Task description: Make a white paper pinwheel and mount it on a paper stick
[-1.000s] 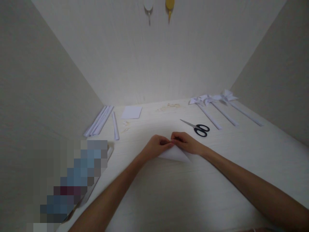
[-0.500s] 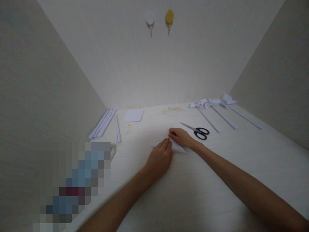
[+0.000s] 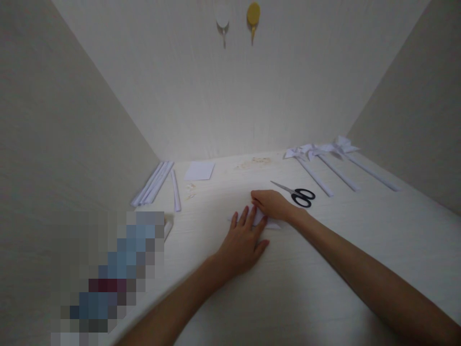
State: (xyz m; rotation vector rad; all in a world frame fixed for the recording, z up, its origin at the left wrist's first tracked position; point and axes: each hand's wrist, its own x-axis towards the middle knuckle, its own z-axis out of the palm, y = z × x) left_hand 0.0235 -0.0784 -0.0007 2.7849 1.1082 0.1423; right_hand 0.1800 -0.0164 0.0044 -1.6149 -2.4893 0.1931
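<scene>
A small piece of folded white paper [image 3: 268, 222] lies flat on the pale bench [image 3: 324, 269], near its middle, mostly hidden beneath two hands. Only a narrow strip of it shows: a pointed edge sticking out to the right of the fingers and a thin sliver on the left.

The left hand [image 3: 245, 240] rests palm down on the near part of the paper, fingers spread and stretched forward, so its grip is apart and merely pressing, not pinching anything. The right hand [image 3: 272, 204] sits just behind it on the far edge of the paper, fingers curled down onto the sheet; whether its fingertips pinch the paper or only press on it cannot be told. The two hands touch or nearly touch where their fingers meet.

Just beyond the right hand lies a pair of black-handled scissors [image 3: 297, 193], blades pointing to the left, close to the knuckles but apart from them. Farther right, several white paper pinwheels [image 3: 324, 150] on long rolled sticks lie side by side. At the far left a bundle of rolled paper sticks [image 3: 153, 182] lies along the wall, with a single stick [image 3: 175, 191] beside it and a flat square sheet [image 3: 199, 170] just to the right. Two round hooks [image 3: 237, 17], one white and one yellow, hang on the back wall.
</scene>
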